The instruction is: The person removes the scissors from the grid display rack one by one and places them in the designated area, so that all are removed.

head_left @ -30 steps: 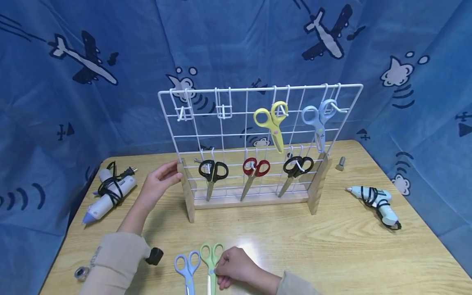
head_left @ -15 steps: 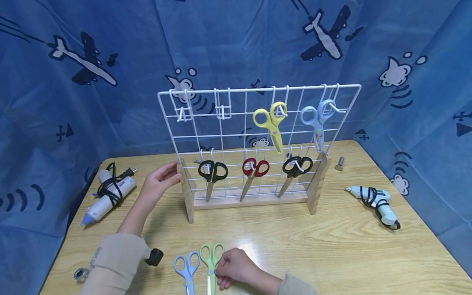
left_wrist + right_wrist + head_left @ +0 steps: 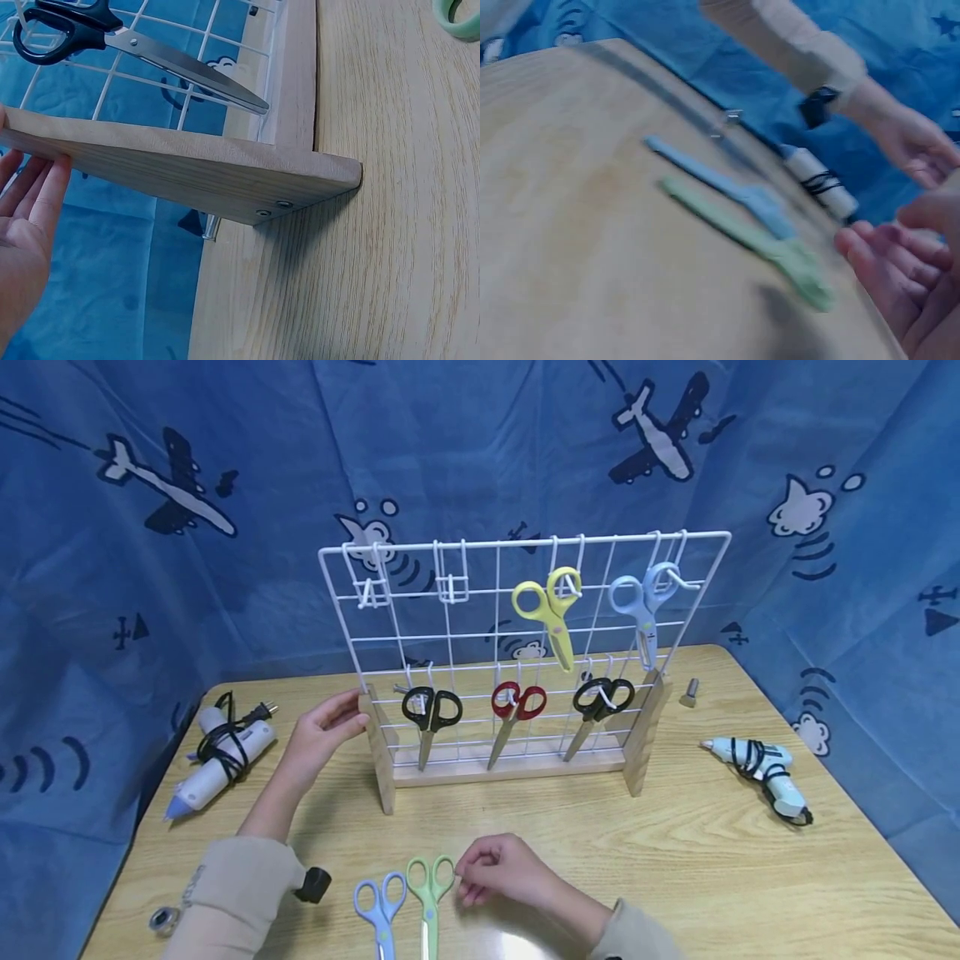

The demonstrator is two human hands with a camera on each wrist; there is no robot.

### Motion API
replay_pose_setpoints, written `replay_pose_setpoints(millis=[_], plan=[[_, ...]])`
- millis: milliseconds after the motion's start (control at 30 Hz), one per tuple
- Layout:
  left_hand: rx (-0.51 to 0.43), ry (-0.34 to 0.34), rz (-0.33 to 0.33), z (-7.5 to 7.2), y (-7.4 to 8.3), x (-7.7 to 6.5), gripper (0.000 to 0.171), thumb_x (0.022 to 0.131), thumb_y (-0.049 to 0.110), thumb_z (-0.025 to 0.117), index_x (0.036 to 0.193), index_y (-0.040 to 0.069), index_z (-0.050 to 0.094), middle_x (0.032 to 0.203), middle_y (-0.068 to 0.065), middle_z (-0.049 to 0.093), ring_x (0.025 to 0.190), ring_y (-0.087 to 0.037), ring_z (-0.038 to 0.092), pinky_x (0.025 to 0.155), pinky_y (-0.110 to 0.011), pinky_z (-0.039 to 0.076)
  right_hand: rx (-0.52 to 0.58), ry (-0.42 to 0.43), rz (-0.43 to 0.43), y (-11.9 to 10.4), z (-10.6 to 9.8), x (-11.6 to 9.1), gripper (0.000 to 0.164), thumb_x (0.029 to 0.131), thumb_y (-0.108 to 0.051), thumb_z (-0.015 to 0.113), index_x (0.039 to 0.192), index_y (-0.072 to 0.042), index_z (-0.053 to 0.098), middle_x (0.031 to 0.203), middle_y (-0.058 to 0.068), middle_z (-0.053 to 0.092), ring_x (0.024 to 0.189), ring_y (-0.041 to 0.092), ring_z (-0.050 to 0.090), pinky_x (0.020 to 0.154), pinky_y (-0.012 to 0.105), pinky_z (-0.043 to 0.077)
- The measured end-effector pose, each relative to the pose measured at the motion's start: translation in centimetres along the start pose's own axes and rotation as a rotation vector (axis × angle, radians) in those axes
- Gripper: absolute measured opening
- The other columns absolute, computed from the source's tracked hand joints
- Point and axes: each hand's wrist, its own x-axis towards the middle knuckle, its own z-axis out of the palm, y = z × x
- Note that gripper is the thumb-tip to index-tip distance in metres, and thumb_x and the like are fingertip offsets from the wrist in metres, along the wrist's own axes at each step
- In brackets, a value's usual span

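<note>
My left hand [image 3: 318,739] touches the outer side of the left wooden post [image 3: 381,752] of a white wire rack [image 3: 501,636]; in the left wrist view its fingers [image 3: 51,191] lie straight against the wood. Green scissors [image 3: 430,893] and light blue scissors [image 3: 382,910] lie side by side on the table, rings away from me. Just right of the green rings hovers my right hand [image 3: 506,870], fingers loosely bent, nothing between them. On the rack hang yellow scissors [image 3: 557,622], light blue scissors [image 3: 645,606], red-handled scissors [image 3: 513,714] and two black-handled pairs.
Two bare hooks [image 3: 452,587] sit at the rack's upper left. A white glue gun [image 3: 221,764] with wound cord lies left, a pale teal one [image 3: 761,770] right. A bolt [image 3: 690,692] lies behind right, a small metal part [image 3: 164,920] at the left edge.
My right hand has come off the green scissors and moved up and to the right. The scissors stay where they lay. My left hand keeps its place at the rack.
</note>
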Motion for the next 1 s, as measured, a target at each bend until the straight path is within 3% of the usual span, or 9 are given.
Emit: replay_pose_setpoints(millis=[133,267,367,433,567,667,867,1000], plan=[[0.017,0.002,-0.014,-0.1,0.2,-0.2,0.063,0.079,0.034,0.058,0.13,0.004,0.034,0.128,-0.014,0.039,0.114,-0.023,0.04,0.089,-0.024,0.041,-0.015,-0.008,-0.098,-1.9,-2.0,0.0,0.025,0.081,-0.011,0.055,0.092,0.012,0.055,0.077,0.021,0.061,0.063,0.019,0.061,0.063,0.045,0.051],[0.02,0.004,-0.02,0.1,0.8,-0.6,0.062,0.079,0.033,0.058,0.129,0.004,0.035,0.127,-0.014,0.04,0.113,-0.022,0.042,0.089,-0.022,0.041,-0.077,0.03,-0.208,-4.8,-4.1,-0.7,0.028,0.083,-0.014,0.054,0.096,0.01,0.055,0.08,0.02,0.061,0.068,0.021,0.061,0.065,0.042,0.051],[0.02,0.007,-0.005,0.1,0.4,-0.5,0.06,0.08,0.032,0.057,0.129,0.004,0.036,0.126,-0.016,0.041,0.112,-0.023,0.042,0.089,-0.025,0.041,-0.099,0.077,-0.306,-7.0,-5.5,-1.2,0.026,0.083,-0.011,0.053,0.097,0.011,0.054,0.083,0.021,0.061,0.071,0.021,0.062,0.066,0.041,0.051],[0.019,0.008,0.015,-0.1,-0.8,0.0,0.058,0.081,0.031,0.056,0.129,0.006,0.036,0.126,-0.017,0.041,0.112,-0.024,0.043,0.09,-0.03,0.041,-0.105,0.11,-0.389,-8.4,-6.4,-1.6,0.024,0.083,-0.006,0.052,0.098,0.012,0.053,0.085,0.022,0.06,0.074,0.022,0.062,0.068,0.04,0.051],[-0.059,0.018,0.071,-1.1,-6.2,2.3,0.05,0.081,0.023,0.058,0.127,0.011,0.041,0.123,-0.011,0.045,0.108,-0.018,0.047,0.083,-0.026,0.046,-0.112,0.216,-0.519,-11.0,-8.1,-2.2,0.023,0.083,-0.002,0.051,0.099,0.014,0.052,0.091,0.022,0.06,0.08,0.023,0.061,0.072,0.037,0.051],[-0.101,0.019,0.078,-1.6,-8.5,3.4,0.048,0.08,0.02,0.059,0.125,0.013,0.043,0.123,-0.01,0.046,0.108,-0.017,0.048,0.083,-0.026,0.046,-0.102,0.311,-0.57,-12.7,-9.3,-2.7,0.023,0.084,-0.003,0.05,0.101,0.013,0.052,0.094,0.017,0.061,0.083,0.022,0.06,0.074,0.034,0.05],[-0.116,0.0,0.079,-1.3,-7.4,3.1,0.051,0.079,0.023,0.06,0.126,0.014,0.042,0.125,-0.01,0.044,0.11,-0.019,0.045,0.087,-0.031,0.044,-0.05,0.479,-0.634,-15.1,-11.1,-3.2,0.024,0.084,-0.006,0.052,0.103,0.008,0.054,0.093,0.006,0.063,0.083,0.019,0.061,0.074,0.027,0.05],[-0.103,0.006,0.079,-1.7,-9.1,4.1,0.051,0.078,0.026,0.06,0.126,0.019,0.042,0.125,-0.005,0.045,0.11,-0.016,0.046,0.086,-0.028,0.044,-0.038,0.542,-0.64,-16.0,-11.8,-2.7,0.026,0.083,-0.007,0.054,0.104,0.006,0.055,0.096,0.007,0.062,0.086,0.017,0.06,0.077,0.024,0.049]])
